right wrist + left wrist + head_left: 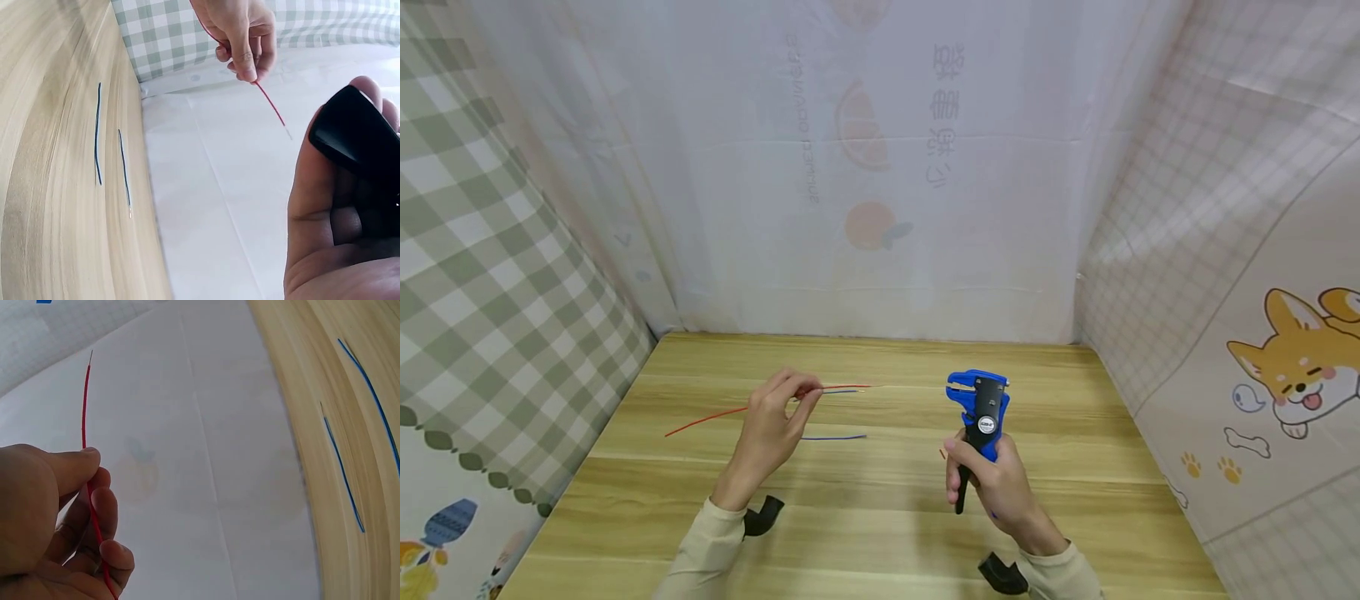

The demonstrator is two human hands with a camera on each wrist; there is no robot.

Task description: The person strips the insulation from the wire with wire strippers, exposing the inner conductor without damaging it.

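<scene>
Between thumb and fingertips, my left hand point(771, 417) pinches a red wire point(85, 406) above the table. The wire's right tip is bare metal, and its long tail point(707, 418) trails out to the left. My right hand point(1000, 483) grips a blue-and-black wire stripper point(987, 404) upright, its head pointing up and its mouth facing left, with nothing in it. One black handle point(356, 131) shows large in the right wrist view. The stripper and the red wire are apart.
Two blue wires lie on the wooden table point(865, 517): a nearer one point(835, 437) and a farther one point(342, 472) with a bare tip. A tiny red piece point(942, 454) lies beside my right hand. Fabric walls point(737, 208) enclose the back and sides.
</scene>
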